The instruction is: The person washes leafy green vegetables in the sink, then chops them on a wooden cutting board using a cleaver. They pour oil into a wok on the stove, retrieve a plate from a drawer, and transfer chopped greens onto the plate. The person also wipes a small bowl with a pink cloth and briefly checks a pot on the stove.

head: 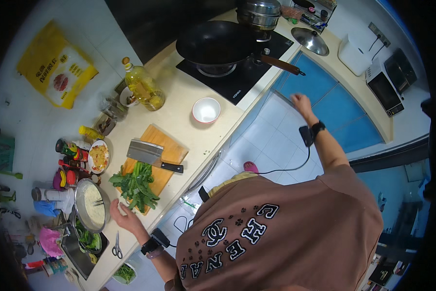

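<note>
My left hand (122,215) hovers at the counter's edge, palm up with its fingers apart, holding nothing. It is between a steel bowl of pale batter (94,205) with utensils in it and a wooden cutting board (167,145). Leafy greens (139,183) lie on the board, and a cleaver (145,151) rests flat across it above them. Over the floor in front of the blue cabinets is my right hand (301,103), slightly blurred, its fingers curled; whether they are fully closed is unclear. A black wok (218,42) sits on the cooktop (240,83), its wooden handle pointing towards my right hand's side.
A white bowl (206,110) and an oil bottle (143,87) stand between board and cooktop. Scissors (117,245) lie beside the sink (83,263), which holds greens. A plate of food (98,156) stands near sauce bottles. A steamer pot (260,14) and a metal lid (310,40) are beyond the wok.
</note>
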